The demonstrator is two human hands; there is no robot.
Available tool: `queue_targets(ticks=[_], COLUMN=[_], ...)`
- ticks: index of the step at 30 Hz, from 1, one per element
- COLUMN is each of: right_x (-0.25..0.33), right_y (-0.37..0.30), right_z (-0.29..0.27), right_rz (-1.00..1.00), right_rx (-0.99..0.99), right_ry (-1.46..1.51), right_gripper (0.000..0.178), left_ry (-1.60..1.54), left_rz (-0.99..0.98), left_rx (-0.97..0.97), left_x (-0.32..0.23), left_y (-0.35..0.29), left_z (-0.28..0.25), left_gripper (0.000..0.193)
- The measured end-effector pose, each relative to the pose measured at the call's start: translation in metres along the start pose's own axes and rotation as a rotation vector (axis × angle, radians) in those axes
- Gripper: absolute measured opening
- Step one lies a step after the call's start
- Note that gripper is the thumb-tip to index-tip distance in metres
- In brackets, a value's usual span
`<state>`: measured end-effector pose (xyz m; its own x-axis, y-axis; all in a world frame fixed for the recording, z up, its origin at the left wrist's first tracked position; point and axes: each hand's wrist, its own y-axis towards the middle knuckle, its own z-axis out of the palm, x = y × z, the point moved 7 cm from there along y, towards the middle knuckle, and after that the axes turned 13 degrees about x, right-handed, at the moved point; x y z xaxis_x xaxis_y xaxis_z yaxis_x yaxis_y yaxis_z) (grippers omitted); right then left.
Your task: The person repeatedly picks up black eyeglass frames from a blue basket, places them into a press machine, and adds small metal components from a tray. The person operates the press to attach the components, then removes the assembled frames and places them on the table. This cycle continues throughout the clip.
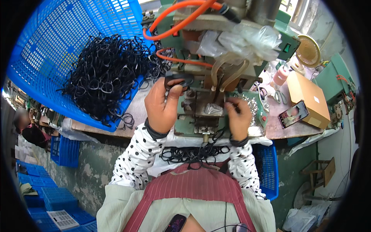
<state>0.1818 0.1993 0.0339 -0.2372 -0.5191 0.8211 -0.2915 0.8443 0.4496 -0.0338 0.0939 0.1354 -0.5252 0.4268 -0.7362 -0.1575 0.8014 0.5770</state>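
Head camera looks steeply down, close over workbench (278,129)

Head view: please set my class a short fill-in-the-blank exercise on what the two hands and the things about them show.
1. The left hand pinches a ____ spectacle frame.
2. The heap of frames lies in a ____ plastic basket.
3. The right hand rests on the ____ machine.

Missing: black; blue; green

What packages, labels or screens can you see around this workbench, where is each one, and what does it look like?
Cardboard box: right end of the bench, brown, rectangular, small white label on top.
Phone: leaning against that box, dark slab, screen lit with a picture.
Second phone: bottom edge, on the person's lap, dark with a reddish glare.
Plastic bag: over the machine above the right hand, clear and crumpled.
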Motion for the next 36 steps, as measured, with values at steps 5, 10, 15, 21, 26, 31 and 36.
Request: queue_targets(ticks=[5,10,15,21,26,31,36], right_x=[-0.097,-0.086,-0.086,-0.108,-0.098,-0.061,-0.034], right_y=[-0.011,-0.019,-0.019,-0.022,-0.018,-0.009,-0.004], right_z=[-0.024,-0.042,-0.049,-0.06,-0.062,-0.046,-0.011], right_rz=[0.175,-0.024,-0.04,0.085,0.135,-0.043,0.156], right_rx=[0.157,-0.063,-0.116,-0.176,-0.214,-0.231,-0.107], right_ry=[-0.902,-0.776,-0.746,-0.654,-0.558,-0.593,0.225], right_gripper=[0.034,0.013,0.011,0.011,0.008,0.014,0.013], left_ry=[-0.004,-0.006,0.052,0.053,0.1,0.048,0.055], left_rz=[-0.023,0.0,0.054,0.02,0.046,0.029,0.04], left_rx=[0.109,0.151,0.158,0.184,0.1,0.065,0.025], left_x=[-0.003,-0.001,-0.006,-0.004,-0.004,-0.003,0.001], left_y=[0.006,0.011,0.012,0.009,0.008,0.007,0.004], left_z=[-0.005,-0.009,-0.011,-0.008,-0.007,-0.004,-0.003], left_gripper=[0.019,0.017,0.017,0.017,0.017,0.019,0.019])
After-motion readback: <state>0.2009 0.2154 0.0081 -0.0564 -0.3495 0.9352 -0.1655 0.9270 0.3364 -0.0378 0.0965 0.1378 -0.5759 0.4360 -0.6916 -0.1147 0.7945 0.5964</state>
